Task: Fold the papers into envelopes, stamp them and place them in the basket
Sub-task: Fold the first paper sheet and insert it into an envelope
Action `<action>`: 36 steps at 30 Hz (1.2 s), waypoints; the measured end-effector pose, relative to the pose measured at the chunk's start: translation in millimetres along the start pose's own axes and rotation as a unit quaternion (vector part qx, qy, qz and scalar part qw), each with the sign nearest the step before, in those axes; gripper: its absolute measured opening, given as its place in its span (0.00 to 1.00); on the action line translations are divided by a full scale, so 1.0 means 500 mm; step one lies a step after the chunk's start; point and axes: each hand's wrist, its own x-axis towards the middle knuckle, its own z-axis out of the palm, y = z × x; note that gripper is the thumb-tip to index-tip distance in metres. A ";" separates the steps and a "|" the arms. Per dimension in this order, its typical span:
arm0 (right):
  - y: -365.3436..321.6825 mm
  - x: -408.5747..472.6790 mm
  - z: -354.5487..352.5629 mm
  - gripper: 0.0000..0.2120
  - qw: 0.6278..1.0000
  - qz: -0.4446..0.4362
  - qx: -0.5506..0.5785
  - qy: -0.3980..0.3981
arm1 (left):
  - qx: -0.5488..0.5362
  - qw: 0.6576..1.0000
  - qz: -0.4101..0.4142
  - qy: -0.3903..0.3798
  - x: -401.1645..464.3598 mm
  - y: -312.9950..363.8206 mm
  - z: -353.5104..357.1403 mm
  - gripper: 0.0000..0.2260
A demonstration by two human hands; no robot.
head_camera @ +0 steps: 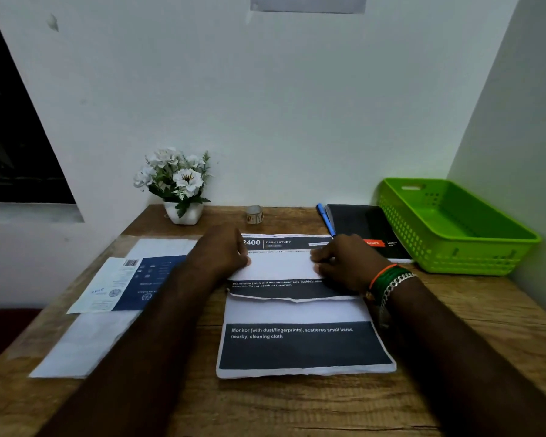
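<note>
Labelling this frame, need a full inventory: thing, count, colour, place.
printed paper: 1, white with dark blue blocks, table centre, top part folded over
sheets: a few overlapping, white and blue, table left
flower pot: 1, white pot with white flowers, back left by the wall
stamp roll: 1, pale, back centre
pen: 1, blue, back right of centre
notebook: 1, black, beside the pen
basket: 1, green, table right, nothing seen inside
table: 1, brown wood
left hand: on the fold's left end
right hand: on the fold's right end, bracelets on wrist
</note>
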 end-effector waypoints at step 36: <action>0.003 0.029 0.032 0.03 0.977 0.025 0.149 0.152 | 0.082 0.992 0.096 -0.023 -0.023 0.057 0.023 0.32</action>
